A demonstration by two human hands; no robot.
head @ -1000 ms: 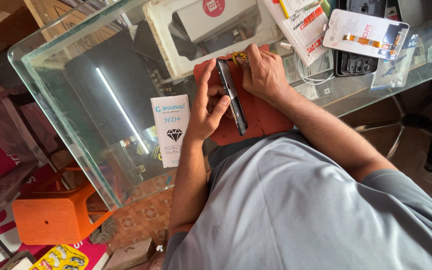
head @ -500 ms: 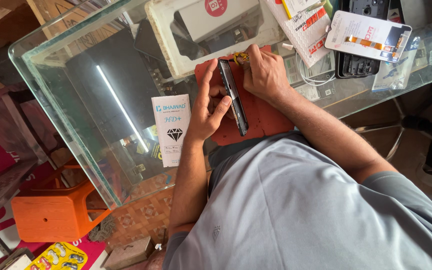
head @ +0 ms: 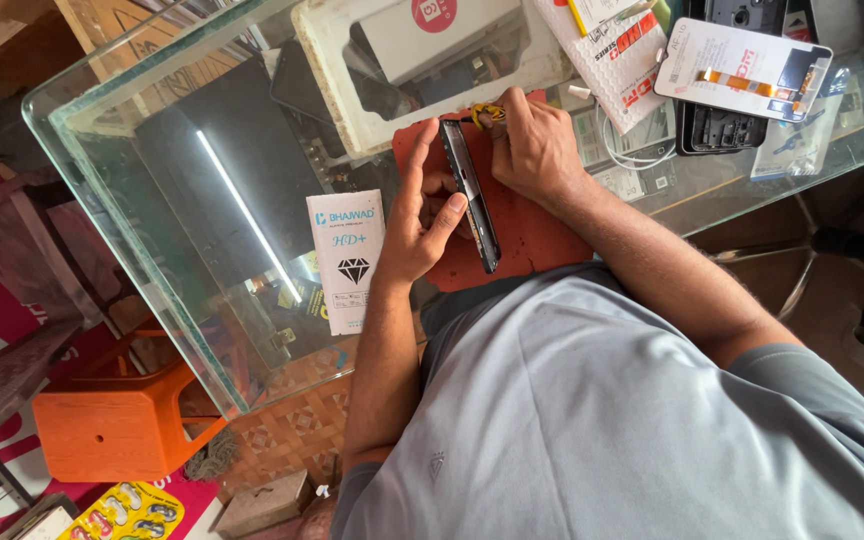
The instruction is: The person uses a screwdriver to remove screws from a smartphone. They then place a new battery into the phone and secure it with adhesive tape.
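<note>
left hand point(head: 422, 225) grips slim black phone frame point(head: 472, 205), stood on edge over red rubber mat point(head: 542, 235) on glass worktop point(head: 152, 150) | right hand point(head: 532, 150) pinches yellow-handled tool point(head: 485, 112) at its top end | phone opened, work at top end looks underway, reassembly not begun

Bright, even daylight; a tube-light glare streaks the glass table point(head: 152, 180).

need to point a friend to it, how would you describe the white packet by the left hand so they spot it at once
On the glass table, look just left of the red work mat. The white packet lies flat beside the left hand, tall and narrow, the only one with a black diamond drawing on its face.
</note>
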